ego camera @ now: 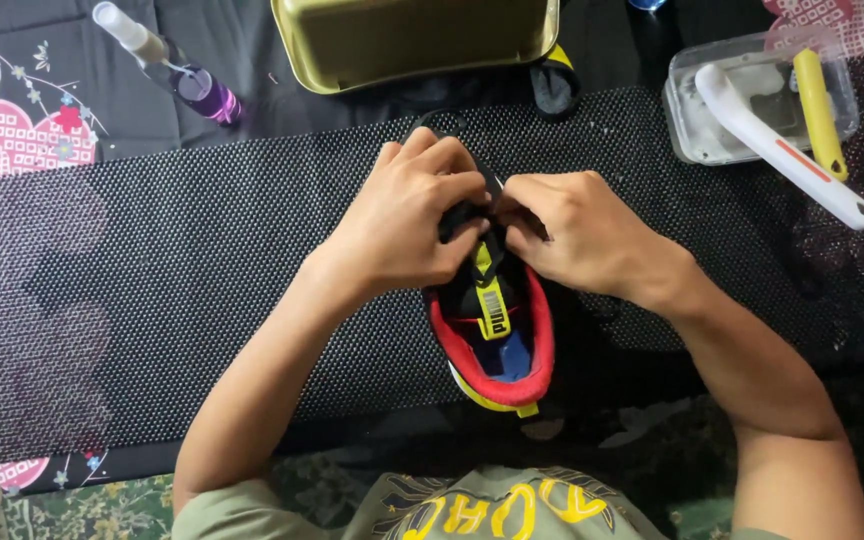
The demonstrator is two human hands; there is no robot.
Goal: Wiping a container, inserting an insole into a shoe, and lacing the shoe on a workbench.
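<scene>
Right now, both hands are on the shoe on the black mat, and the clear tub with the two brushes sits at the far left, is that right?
Not quite: in the head view the tub with the brushes sits at the far right, not the left. Both hands, left and right, are indeed on the shoe on the black mat.

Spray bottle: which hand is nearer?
Left. The left hand on the shoe sits closer to the spray bottle; the right hand is farther, beyond it.

One shoe [493, 330], two brushes [787, 150], one spray bottle [167, 62], one gold basin [412, 40], one clear tub [697, 130]
</scene>
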